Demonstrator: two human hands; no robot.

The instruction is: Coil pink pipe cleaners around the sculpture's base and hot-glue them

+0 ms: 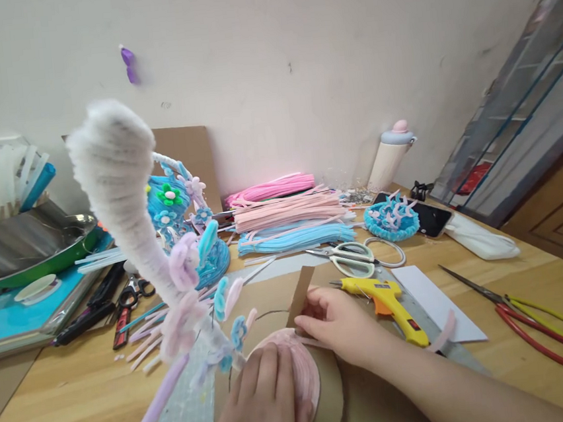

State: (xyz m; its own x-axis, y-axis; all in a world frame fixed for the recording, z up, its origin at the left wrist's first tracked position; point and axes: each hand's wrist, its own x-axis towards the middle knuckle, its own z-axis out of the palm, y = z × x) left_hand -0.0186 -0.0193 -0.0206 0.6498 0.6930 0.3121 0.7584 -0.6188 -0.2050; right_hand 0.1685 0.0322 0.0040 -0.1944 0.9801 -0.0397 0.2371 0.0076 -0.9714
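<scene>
My left hand (264,395) lies with its fingers stretched out over a round pink base (304,374) that looks coiled from fuzzy pipe cleaners. Beneath that base is a larger piece of cut brown cardboard (333,398). My right hand (339,325), at the base's far edge, pinches a narrow cardboard strip (300,295) that sticks up. Close by on the left rises a tall white fuzzy stem (123,193) with a thick rounded top. Pink, purple and blue pipe-cleaner flowers (184,263) sit along its lower part. Where it meets the base is partly hidden.
A yellow glue gun (387,303) lies right of my right hand. Beyond it are white-handled scissors (350,257) and red-and-yellow scissors (547,331). Pipe-cleaner bundles (289,213) line the wall beside a bottle (390,161). Knives (92,309) and a metal pot (25,235) are left.
</scene>
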